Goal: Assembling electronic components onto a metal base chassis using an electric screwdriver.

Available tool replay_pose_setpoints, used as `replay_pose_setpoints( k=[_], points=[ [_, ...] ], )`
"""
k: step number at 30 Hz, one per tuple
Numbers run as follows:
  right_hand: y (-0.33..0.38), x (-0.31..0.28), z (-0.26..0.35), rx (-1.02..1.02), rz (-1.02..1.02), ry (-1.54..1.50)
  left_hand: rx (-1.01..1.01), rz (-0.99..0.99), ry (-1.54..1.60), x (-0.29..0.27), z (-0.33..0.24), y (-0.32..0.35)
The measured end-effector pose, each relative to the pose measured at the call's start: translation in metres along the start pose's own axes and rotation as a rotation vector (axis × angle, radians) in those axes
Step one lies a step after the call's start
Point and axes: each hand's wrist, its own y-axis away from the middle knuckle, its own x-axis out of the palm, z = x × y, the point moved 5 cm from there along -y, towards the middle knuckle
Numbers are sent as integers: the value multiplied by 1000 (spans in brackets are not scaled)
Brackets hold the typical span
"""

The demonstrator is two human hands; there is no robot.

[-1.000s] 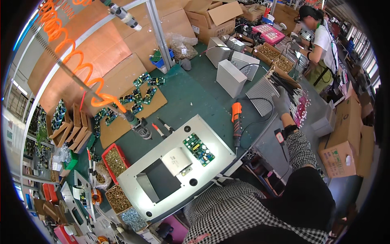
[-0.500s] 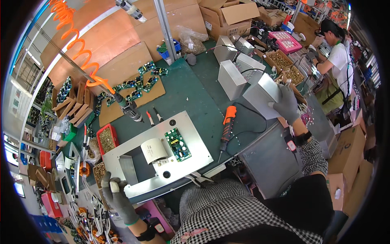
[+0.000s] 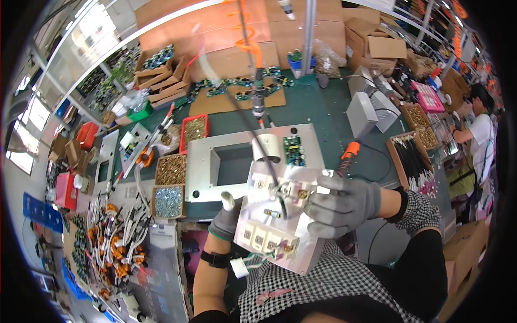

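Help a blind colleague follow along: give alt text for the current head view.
A gray-gloved right hand holds a silvery metal part bearing white modules; the gray-gloved left hand, partly hidden, is at its left edge. Behind it, a metal panel bearing a green circuit board lies on a green workbench.

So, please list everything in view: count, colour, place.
Panel: 1, silver, centre
Cylinder: 1, white, on panel
Circuit boards: several, green, on and behind panel
Power tool: 1, orange, right
Metal blocks: about 4, silver, rear right
Cables: many, black, right
Small parts: many, brassy and silvery, both sides
Coils: many, orange, left
Cartons: several, brown, both sides
Co-worker: 1, white top, right
Component plate: 1, silver, held
Left grip: 1, grey, plate's left
Right grip: 1, grey, plate's right
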Motion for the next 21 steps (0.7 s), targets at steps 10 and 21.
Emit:
replay_pose_setpoints(
  k=[10, 21],
  points=[
    [-38, 159, 22, 224, 163, -248, 386, -493, 378, -90, 139, 204],
    [-52, 212, -101, 633, 452, -312, 483, -968, 429, -107, 179, 112]
  ],
)
